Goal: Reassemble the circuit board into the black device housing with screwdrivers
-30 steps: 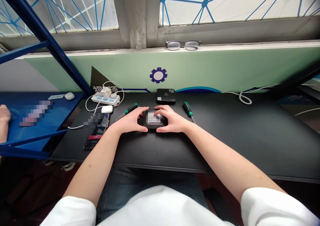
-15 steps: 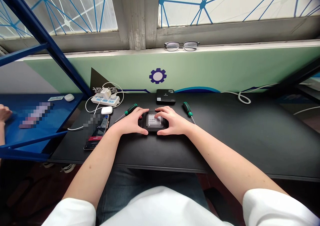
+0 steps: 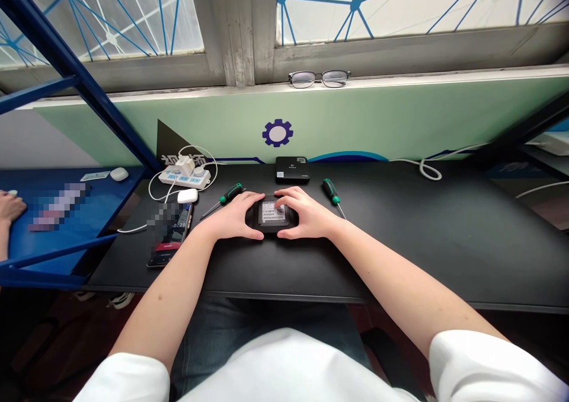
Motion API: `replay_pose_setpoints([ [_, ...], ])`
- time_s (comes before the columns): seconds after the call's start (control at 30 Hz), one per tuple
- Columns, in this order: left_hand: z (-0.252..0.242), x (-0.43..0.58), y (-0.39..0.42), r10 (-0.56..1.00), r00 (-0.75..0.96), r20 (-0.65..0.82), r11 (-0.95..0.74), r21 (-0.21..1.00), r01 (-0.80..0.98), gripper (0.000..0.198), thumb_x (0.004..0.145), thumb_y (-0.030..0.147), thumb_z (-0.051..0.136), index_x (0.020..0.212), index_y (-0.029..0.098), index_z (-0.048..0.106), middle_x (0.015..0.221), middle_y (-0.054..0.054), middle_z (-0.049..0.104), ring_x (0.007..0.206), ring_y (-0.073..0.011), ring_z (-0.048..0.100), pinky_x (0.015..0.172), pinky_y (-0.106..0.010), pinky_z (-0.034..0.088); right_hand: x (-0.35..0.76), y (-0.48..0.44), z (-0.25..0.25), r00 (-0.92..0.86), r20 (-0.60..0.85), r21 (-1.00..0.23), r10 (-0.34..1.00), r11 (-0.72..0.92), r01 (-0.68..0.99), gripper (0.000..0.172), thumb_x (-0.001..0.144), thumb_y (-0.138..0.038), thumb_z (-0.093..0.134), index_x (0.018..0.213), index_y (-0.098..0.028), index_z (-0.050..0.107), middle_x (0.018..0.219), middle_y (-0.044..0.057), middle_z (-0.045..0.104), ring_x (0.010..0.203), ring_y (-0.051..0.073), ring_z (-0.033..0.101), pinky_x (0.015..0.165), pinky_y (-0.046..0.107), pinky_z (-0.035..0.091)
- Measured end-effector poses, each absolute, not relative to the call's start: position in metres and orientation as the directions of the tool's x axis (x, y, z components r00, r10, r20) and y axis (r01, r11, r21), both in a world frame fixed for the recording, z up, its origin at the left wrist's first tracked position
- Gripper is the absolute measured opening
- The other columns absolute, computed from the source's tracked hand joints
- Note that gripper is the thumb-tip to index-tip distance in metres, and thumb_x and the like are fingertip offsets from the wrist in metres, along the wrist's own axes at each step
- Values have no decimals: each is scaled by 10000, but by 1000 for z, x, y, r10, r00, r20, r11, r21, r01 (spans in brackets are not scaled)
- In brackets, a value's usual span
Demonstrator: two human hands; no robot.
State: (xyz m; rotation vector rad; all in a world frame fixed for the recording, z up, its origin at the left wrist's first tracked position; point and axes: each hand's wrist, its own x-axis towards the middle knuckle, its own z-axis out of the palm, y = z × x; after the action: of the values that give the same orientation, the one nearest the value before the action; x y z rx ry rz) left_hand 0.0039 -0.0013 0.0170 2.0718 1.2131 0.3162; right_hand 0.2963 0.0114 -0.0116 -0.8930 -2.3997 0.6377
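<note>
1 pair of dark-framed rectangular eyeglasses (image 3: 319, 78) rests on the pale windowsill (image 3: 400, 78) above a green panel (image 3: 377, 114) with 1 purple gear emblem (image 3: 278, 133). On the black counter (image 3: 444, 242), 1 white plastic power strip (image 3: 189, 179) lies near 1 small white rounded case (image 3: 187, 196) and 1 black phone (image 3: 169, 246).

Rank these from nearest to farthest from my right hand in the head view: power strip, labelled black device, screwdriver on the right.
1. Labelled black device: at the right hand, on its left.
2. Screwdriver on the right: beyond, slightly right.
3. Power strip: far left.
</note>
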Motion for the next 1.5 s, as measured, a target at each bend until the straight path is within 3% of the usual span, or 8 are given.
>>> replay_pose_setpoints([
  [0.2,15,4,0,837,533,-123,-335,655,678,1142,729,548,981,1714,337,442,1772,-112,399,1685,-386,344,1350,-511,406,297,11,-14,-645,282,-610,710,652,451,629,750,-539,961,1258,-284,692,1611,186,603,1535,436,509,1232,725,495],
  [0.47,18,2,-1,845,512,-154,-286,678,677,1184,736,580,975,1741,344,395,1794,-121,387,1641,-407,415,1337,-543,413,298,15,-19,-595,346,-633,725,649,423,629,743,-553,960,1252,-280,710,1565,183,651,1515,435,552,1224,719,503],
  [0.63,24,5,-2,837,520,-173,-299,651,698,1163,724,550,975,1723,310,429,1796,-120,373,1701,-398,310,1367,-520,370,300,14,-18,-632,270,-656,726,619,431,624,762,-555,956,1274,-295,714,1634,172,590,1583,425,495,1260,707,482],
  [0.9,22,5,-2,839,525,-146,-312,660,683,1160,701,512,986,1710,338,440,1771,-111,407,1710,-407,292,1363,-541,377,302,16,-18,-670,185,-649,719,601,466,668,792,-521,940,1378,-312,695,1702,166,516,1647,450,394,1298,761,399],
  [1.33,18,10,-5,832,546,-96,-366,644,672,1079,750,417,909,1706,291,425,1758,-127,420,1704,-404,303,1383,-545,357,304,21,-17,-647,184,-723,740,548,421,687,734,-358,947,1374,-321,701,1680,141,528,1614,406,479,1319,697,419],
  [1.5,18,10,-4,834,542,-105,-362,638,680,1086,744,445,910,1702,289,424,1760,-129,417,1704,-410,301,1381,-556,360,304,20,-16,-654,165,-720,738,543,432,643,749,-365,940,1349,-325,712,1695,134,506,1642,409,430,1324,709,408],
])
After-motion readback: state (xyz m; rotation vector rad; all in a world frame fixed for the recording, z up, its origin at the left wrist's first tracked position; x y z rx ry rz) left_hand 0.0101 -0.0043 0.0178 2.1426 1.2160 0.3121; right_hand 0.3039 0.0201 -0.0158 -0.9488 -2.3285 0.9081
